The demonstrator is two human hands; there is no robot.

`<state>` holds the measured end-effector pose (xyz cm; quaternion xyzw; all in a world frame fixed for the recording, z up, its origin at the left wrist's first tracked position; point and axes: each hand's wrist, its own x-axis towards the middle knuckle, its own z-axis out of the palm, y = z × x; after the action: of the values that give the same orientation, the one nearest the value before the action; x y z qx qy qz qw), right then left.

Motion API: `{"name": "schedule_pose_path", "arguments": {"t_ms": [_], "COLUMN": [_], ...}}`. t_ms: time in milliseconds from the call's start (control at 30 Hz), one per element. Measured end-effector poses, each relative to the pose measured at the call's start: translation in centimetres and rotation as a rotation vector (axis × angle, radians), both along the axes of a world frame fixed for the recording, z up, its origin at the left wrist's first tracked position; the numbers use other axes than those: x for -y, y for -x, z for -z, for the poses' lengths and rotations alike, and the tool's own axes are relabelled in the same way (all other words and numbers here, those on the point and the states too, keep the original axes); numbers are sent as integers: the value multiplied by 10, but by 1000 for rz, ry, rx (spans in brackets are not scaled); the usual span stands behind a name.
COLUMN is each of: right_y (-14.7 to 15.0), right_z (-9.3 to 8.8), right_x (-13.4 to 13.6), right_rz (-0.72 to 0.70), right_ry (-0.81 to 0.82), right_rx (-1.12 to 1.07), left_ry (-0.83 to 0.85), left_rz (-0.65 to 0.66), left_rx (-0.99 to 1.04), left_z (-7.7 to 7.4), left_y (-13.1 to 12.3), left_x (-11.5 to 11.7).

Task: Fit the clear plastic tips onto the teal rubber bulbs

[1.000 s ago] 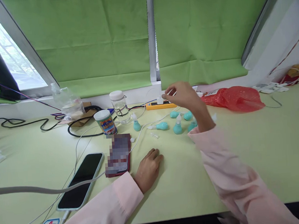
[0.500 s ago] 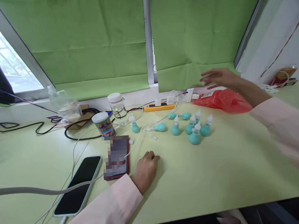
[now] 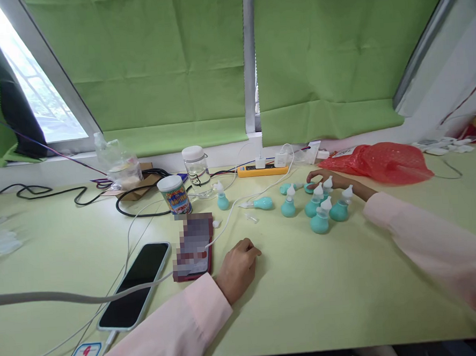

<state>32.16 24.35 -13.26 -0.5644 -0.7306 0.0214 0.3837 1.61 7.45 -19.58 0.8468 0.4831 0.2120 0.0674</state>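
Note:
My right hand (image 3: 330, 178) reaches behind a group of upright teal nasal aspirators. Its fingers curl down onto one lying aspirator (image 3: 309, 188), whose teal bulb shows below the fingertips. Right in front of that hand stand several aspirators with clear tips, among them a front one (image 3: 320, 223) and a right one (image 3: 339, 210). Another aspirator (image 3: 288, 207) stands a little to the left, and one (image 3: 262, 203) lies on its side. My left hand (image 3: 239, 269) rests on the table, fingers curled in with nothing visible in them, beside the red-cased phone (image 3: 194, 250).
A black-screened phone (image 3: 135, 286) lies at left with cables across it. A printed canister (image 3: 175, 197), a clear jar (image 3: 197, 175) and a yellow power strip (image 3: 263, 171) line the back. A red plastic bag (image 3: 390, 163) lies back right. A small clear piece (image 3: 251, 218) lies mid-table.
My right hand has come down from above the red bag, moving left to the lying aspirator behind the upright ones. The left hand stays on the table. The view has shifted slightly.

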Motion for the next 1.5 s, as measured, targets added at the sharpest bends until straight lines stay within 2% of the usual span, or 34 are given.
{"name": "schedule_pose_path", "arguments": {"t_ms": [100, 167, 233, 300, 333, 367, 433, 467, 533, 567, 600, 667, 733, 767, 867, 933, 967, 1067, 1100, 1167, 1233, 1300, 1367, 1433, 1500], "right_y": [-12, -26, -37, -38, -33, -24, 5, 22, 58, 74, 88, 108, 116, 117, 122, 131, 138, 162, 168, 177, 179, 175, 167, 158, 151], "right_z": [4, -2, -19, -43, -55, -66, -77, -75, -59, -45, -30, -2, 12, 13, -1, -11, -12, -1, 6, 19, 26, 26, 21, 18, 18], "right_x": [-4, -6, -3, 10, 20, 33, 65, 82, 115, 129, 140, 154, 157, 156, 142, 126, 117, 91, 84, 74, 71, 72, 77, 84, 93], "right_rz": [-71, -21, 88, 218, 284, 280, 170, 78, -178, -338, -474, -713, -789, -805, -806, -735, -652, -399, -373, -356, -365, -379, -426, -572, -731], "right_ry": [140, 158, 100, -48, -246, -429, -694, -784, -860, -838, -739, -397, -92, 20, 160, 153, 147, 252, 279, 310, 311, 312, 327, 448, 633], "right_rx": [23, 2, -38, -84, -114, -108, 12, 110, 282, 398, 536, 762, 829, 820, 706, 601, 545, 554, 564, 564, 530, 474, 419, 230, -141], "left_ry": [-4, -5, 2, 16, 20, 20, 5, -5, -18, -22, -25, -35, -36, -34, -4, 27, 44, 71, 62, 13, -42, -28, 59, 156, 238], "left_rz": [-23, -41, -56, -73, -83, -96, -131, -152, -180, -185, -187, -193, -202, -203, -190, -187, -187, -183, -183, -177, -162, -161, -192, -232, -266], "left_rx": [52, 72, 47, -13, -43, -70, -106, -117, -122, -119, -116, -119, -146, -167, -245, -275, -274, -208, -166, -33, 185, 462, 750, 993, 1156], "left_z": [0, -2, -4, -7, -8, -10, -13, -14, -15, -16, -16, -16, -16, -16, -18, -19, -19, -19, -18, -18, -18, -19, -21, -25, -27], "left_y": [0, -1, -2, -2, -2, -2, 0, 2, 5, 7, 8, 9, 9, 9, 7, 6, 5, 5, 5, 6, 6, 6, 4, 3, 2], "left_x": [-1, -1, 0, 0, 0, -1, -3, -4, -7, -8, -9, -9, -9, -8, -6, -4, -4, -4, -4, -4, -3, -3, -3, -2, -2]}}
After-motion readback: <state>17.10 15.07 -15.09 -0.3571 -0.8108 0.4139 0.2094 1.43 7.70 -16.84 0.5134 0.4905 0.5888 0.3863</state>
